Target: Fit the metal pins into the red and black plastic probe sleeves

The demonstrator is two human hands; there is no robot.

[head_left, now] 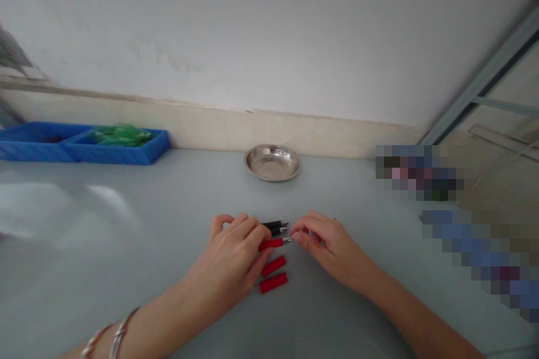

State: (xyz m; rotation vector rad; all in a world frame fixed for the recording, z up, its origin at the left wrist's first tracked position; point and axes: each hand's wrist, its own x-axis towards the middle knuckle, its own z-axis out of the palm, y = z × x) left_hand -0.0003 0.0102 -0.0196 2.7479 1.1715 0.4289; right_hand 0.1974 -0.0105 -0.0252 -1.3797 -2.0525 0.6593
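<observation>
Left hand [241, 241]: nearer the viewer than the steel dish [273, 164] and to its left; grasping one red pen part [272, 244], silver tip pointing right. Right hand [326, 237]: near side of the dish, to its right; fingertips drawn together at that tip, whether gripping it cannot be told.

Black pen parts [278, 230], two: directly on the dish's near side, partly hidden by the left hand. Red tubular pieces [274, 283], two: same side, farther from the dish.

Blue trays [113, 155], two: left of the dish, well apart; green packets [122, 135] in the one nearer it. All on grey tabletop [202, 190].
</observation>
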